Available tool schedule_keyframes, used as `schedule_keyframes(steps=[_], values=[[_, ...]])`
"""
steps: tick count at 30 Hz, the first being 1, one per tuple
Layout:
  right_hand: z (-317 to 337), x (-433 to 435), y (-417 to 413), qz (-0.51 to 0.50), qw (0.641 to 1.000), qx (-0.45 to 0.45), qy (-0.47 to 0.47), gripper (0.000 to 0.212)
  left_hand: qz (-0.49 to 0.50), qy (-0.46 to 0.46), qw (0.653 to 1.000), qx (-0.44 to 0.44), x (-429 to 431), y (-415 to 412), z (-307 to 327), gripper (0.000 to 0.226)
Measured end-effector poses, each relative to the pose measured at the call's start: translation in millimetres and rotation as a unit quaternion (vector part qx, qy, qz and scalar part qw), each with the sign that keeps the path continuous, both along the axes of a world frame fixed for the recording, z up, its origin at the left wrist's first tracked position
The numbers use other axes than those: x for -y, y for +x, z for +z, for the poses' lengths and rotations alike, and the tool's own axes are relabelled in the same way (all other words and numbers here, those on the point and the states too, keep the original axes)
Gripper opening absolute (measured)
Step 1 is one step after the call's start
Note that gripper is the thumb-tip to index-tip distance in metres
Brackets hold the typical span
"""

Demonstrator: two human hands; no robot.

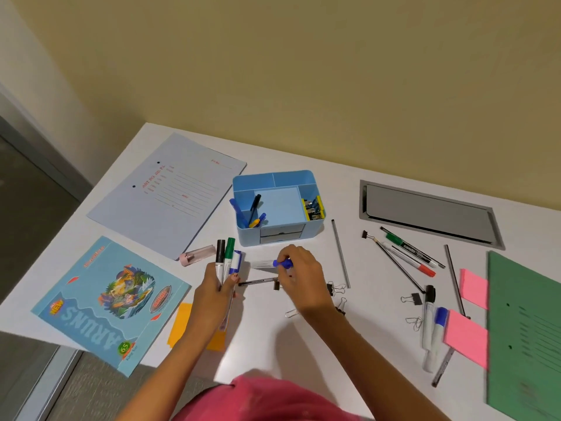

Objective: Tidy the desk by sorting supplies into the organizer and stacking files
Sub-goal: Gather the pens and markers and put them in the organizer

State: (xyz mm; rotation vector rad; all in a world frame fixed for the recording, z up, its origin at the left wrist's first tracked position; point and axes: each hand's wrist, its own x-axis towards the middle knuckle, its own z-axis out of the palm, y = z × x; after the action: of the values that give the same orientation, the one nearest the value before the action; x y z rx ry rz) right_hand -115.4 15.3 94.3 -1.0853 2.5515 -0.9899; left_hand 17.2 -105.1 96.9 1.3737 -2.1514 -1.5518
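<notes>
Blue organizer [277, 208] holds only a few pens and clips, while her left hand [217, 287] grips three markers [226, 256], her right hand [299, 273] pinches a blue-capped marker [273, 263], and files [525, 332] lie unstacked.

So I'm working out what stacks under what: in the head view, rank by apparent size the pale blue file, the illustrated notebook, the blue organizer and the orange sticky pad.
1. pale blue file
2. illustrated notebook
3. blue organizer
4. orange sticky pad, partly hidden by the left arm

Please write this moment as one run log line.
left hand: holds markers | right hand: picking blue-capped marker | organizer: pens inside
</notes>
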Motion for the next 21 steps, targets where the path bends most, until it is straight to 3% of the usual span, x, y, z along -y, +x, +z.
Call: schedule_keyframes(steps=[5,8,11,14,17,21], values=[[42,-44,11,-0.041,0.986,0.063,-0.146,0.013,-0.100,-0.048,0.994,-0.014,-25,-21,12,0.014],[54,-61,13,-0.072,0.973,0.130,-0.178,0.013,-0.138,-0.058,0.988,-0.027,-43,-37,22,0.015],[60,-72,9,-0.102,0.952,0.208,-0.201,0.013,-0.176,-0.020,0.984,-0.035,-61,-50,31,0.017],[60,-81,-3,-0.137,0.935,0.260,-0.200,0.014,-0.195,0.075,0.977,-0.046,-76,-58,35,0.018],[59,-92,-11,-0.160,0.930,0.269,-0.193,0.014,-0.198,0.159,0.966,-0.053,-90,-63,43,0.023],[55,-108,-20,-0.198,0.925,0.264,-0.190,0.010,-0.236,0.158,0.958,-0.046,-107,-70,44,0.030]])
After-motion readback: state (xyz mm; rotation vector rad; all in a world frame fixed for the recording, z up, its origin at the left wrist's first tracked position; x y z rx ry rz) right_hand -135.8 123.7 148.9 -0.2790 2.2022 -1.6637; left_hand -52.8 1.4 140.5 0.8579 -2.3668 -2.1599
